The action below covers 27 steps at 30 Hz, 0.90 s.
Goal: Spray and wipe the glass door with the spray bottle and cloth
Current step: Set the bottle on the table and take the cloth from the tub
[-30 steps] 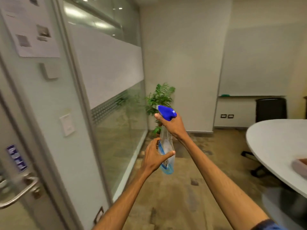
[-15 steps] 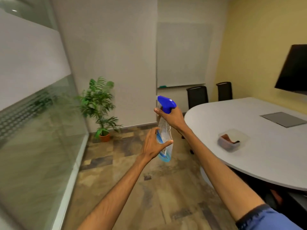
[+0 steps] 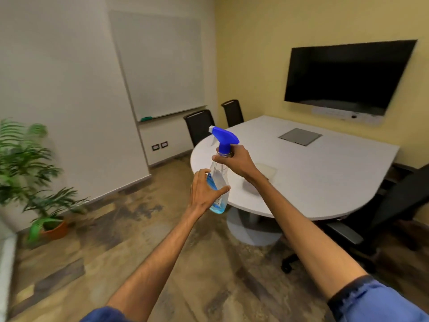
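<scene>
A: What fills the frame?

B: A meeting room. A white rounded table [image 3: 325, 173] takes up the right half, with a dark screen [image 3: 346, 75] mounted on the yellow wall behind it and a whiteboard [image 3: 160, 61] on the pale wall to the left. Two black chairs [image 3: 199, 125] stand at the table's far end; another sits at its near right edge.

A: And on the left?

B: A potted plant [image 3: 30, 173] in a terracotta pot stands on the patterned floor by the wall, blurred at the edge of the view.

A: Where are the hands?

B: Both arms reach forward at centre, blue sleeves at the bottom edge. The right hand [image 3: 234, 161] is wrapped around the neck of the spray bottle [image 3: 219, 182], just under the blue trigger head, holding it upright in the air in front of the table's near edge. The left hand [image 3: 204, 191] curls round the bottle's clear lower body, thumb across the front; its fingers are behind the bottle, so whether they press on it is hard to tell.

A: Anything on the tabletop?

B: A grey flat panel [image 3: 300, 136] lies near its middle. A pale clear container [image 3: 267, 169] sits just past the right wrist, too blurred to make out.
</scene>
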### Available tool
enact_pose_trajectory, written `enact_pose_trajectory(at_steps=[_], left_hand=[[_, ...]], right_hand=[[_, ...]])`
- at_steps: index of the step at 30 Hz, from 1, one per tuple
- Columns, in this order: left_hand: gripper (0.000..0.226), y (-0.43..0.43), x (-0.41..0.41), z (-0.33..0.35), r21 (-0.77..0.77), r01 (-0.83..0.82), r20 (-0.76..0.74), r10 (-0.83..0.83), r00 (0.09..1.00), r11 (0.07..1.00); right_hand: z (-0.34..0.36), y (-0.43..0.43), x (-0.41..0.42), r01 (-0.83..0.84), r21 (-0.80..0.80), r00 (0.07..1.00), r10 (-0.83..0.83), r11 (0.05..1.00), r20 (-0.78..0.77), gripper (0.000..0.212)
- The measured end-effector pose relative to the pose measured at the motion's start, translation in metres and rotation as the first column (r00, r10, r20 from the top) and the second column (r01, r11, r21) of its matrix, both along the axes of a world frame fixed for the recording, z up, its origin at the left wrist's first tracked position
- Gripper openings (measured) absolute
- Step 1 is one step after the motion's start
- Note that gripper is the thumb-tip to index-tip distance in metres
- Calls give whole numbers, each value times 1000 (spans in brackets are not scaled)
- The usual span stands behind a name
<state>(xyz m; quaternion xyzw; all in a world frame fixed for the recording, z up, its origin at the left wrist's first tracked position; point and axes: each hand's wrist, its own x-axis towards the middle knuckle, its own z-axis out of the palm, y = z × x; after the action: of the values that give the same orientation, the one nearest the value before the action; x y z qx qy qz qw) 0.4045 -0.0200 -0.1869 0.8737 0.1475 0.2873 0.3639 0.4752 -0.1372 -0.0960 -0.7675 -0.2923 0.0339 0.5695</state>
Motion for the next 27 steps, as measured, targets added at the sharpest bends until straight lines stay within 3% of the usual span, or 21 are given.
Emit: enact_pose_trajectory(at_steps=[5, 10, 13, 17, 22, 27], left_hand=[[76, -24, 87, -15, -10, 96, -28, -96, 995, 995], [87, -51, 175, -24, -85, 208, -161, -220, 962, 974], [85, -60, 231, -25, -157, 318, -242, -348, 906, 935], [62, -66, 293, -32, -226, 486, -346, -536, 770, 844], [53, -80, 360, -37, -127, 578, -387, -577, 719, 806], [59, -105, 437, -44, -93, 676, -385, -652, 653, 731]], right_hand=[[-11, -27, 74, 99, -63, 995, -100, 993, -12, 48], [-17, -54, 157, 155, -139, 988, -156, 978, 1, 51], [-24, -73, 208, 174, -187, 984, -178, 967, -2, 51], [-36, -104, 265, 203, -228, 978, -208, 952, 3, 50], [-56, -135, 320, 234, -229, 966, -253, 945, -56, 53], [-74, -151, 384, 293, -224, 942, -321, 929, -98, 51]])
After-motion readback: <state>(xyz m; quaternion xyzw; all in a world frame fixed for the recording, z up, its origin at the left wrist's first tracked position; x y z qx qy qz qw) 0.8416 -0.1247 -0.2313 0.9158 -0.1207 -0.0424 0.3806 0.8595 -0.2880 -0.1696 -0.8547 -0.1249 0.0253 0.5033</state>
